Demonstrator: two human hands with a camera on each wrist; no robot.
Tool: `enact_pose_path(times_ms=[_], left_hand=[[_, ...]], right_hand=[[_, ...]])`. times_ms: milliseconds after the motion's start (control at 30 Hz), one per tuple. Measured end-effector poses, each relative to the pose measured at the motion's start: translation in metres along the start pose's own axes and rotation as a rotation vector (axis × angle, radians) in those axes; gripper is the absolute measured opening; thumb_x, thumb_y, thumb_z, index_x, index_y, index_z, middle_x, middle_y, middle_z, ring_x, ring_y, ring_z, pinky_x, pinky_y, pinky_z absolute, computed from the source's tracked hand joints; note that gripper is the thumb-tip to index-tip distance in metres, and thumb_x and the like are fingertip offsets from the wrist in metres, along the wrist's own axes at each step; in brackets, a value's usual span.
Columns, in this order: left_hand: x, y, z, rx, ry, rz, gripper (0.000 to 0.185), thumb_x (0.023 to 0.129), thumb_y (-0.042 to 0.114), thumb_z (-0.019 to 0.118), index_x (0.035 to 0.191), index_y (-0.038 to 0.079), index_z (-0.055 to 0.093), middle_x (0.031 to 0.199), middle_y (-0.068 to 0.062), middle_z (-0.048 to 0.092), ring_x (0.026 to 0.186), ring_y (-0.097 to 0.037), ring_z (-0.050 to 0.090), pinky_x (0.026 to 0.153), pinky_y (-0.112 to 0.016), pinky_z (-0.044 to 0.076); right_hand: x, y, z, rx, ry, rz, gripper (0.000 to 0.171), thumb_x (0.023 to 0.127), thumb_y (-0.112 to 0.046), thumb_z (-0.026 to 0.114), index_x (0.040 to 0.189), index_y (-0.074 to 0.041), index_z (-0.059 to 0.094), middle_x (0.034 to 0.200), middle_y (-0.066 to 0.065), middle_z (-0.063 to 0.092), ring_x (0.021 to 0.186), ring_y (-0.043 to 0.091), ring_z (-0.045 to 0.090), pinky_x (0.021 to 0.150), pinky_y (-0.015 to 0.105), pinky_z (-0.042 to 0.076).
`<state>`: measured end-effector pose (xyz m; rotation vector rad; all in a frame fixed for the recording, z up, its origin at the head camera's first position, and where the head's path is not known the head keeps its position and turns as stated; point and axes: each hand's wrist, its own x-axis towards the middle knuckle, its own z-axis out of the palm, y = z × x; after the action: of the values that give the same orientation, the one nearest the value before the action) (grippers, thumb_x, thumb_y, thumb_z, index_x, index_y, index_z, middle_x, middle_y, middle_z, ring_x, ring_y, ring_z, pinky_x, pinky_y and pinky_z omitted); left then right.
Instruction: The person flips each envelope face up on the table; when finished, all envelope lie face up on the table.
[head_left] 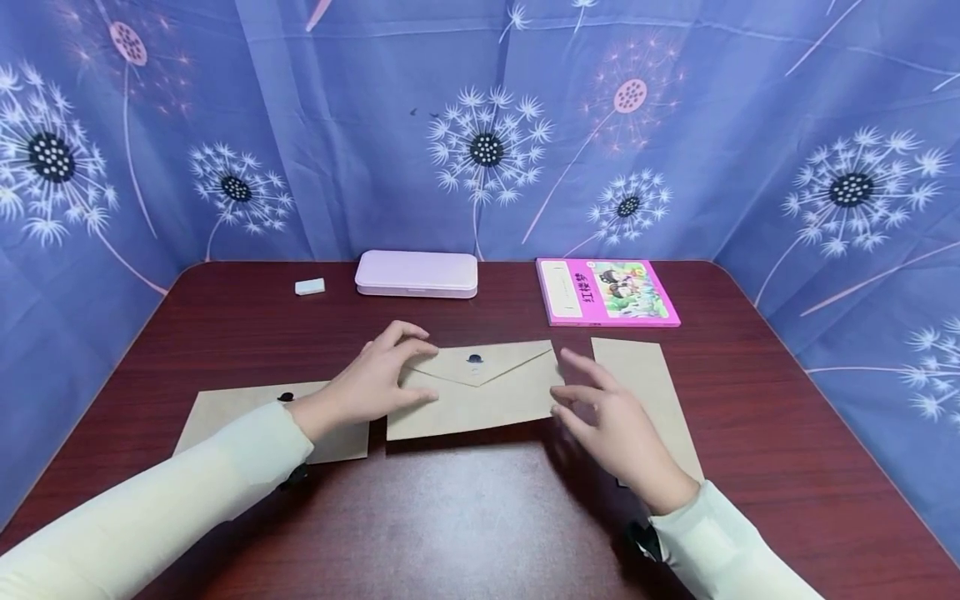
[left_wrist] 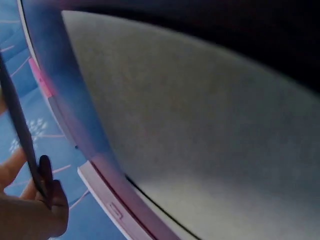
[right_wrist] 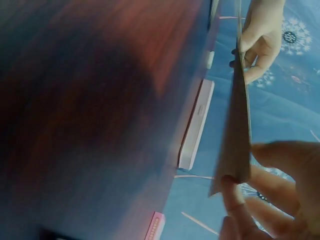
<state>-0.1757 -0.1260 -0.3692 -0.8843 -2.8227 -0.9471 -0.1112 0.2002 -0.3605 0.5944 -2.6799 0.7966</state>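
A beige envelope (head_left: pixel 480 404) with a pointed flap and a small dark hat print is held up above the table. My left hand (head_left: pixel 382 375) grips its left end, thumb on the near face. In the left wrist view, this hand (left_wrist: pixel 35 215) has its fingers about the envelope (left_wrist: pixel 22 127), seen edge-on. At the right edge, my right hand (head_left: pixel 626 429) pinches the envelope's lower corner, while an upper finger stands away from it. The right wrist view shows the envelope (right_wrist: pixel 237 125) between fingers of the right hand (right_wrist: pixel 280 200).
Another beige envelope (head_left: pixel 341 446) lies partly under the left forearm. A flat beige paper piece (head_left: pixel 637 375) lies behind the right hand. Farther back on the dark red table (head_left: pixel 465 517) are a white eraser (head_left: pixel 309 287), a pale pink pencil case (head_left: pixel 416 273) and a pink book (head_left: pixel 609 292).
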Motion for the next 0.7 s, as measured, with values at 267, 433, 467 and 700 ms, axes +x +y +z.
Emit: enact_pose_path(times_ms=[267,433,467,700], left_hand=[[0.003,0.001,0.011,0.145,-0.159,0.024,0.096,0.069,0.049,0.088,0.145,0.004,0.05,0.153,-0.015,0.032,0.13,-0.037,0.039,0.105,-0.054,0.033],[0.004,0.002,0.015,0.221,-0.245,0.004,0.097,0.072,0.049,0.086,0.148,0.004,0.045,0.157,-0.02,0.024,0.131,-0.038,0.036,0.105,-0.056,0.033],[0.004,0.002,0.016,0.232,-0.263,-0.006,0.096,0.073,0.049,0.085,0.148,0.005,0.045,0.158,-0.021,0.023,0.132,-0.039,0.035,0.105,-0.056,0.033],[0.006,0.005,0.015,0.268,-0.368,-0.059,0.092,0.077,0.049,0.082,0.149,0.006,0.045,0.158,-0.023,0.024,0.139,-0.04,0.027,0.109,-0.06,0.024]], right_hand=[[-0.009,0.002,0.007,-0.048,-0.183,0.035,0.027,0.091,-0.021,0.072,0.115,-0.007,0.074,0.133,0.011,0.061,0.12,0.032,0.059,0.099,0.049,0.047],[-0.015,0.002,0.011,-0.059,-0.252,0.015,0.028,0.091,-0.025,0.072,0.114,-0.009,0.075,0.134,0.017,0.059,0.122,0.036,0.057,0.102,0.051,0.044],[-0.016,0.002,0.011,-0.061,-0.262,0.009,0.027,0.091,-0.025,0.072,0.113,-0.009,0.075,0.134,0.017,0.059,0.122,0.036,0.056,0.102,0.051,0.044],[-0.021,0.0,0.013,-0.106,-0.287,-0.014,0.024,0.091,-0.027,0.071,0.11,-0.013,0.075,0.131,0.014,0.062,0.119,0.033,0.055,0.1,0.051,0.043]])
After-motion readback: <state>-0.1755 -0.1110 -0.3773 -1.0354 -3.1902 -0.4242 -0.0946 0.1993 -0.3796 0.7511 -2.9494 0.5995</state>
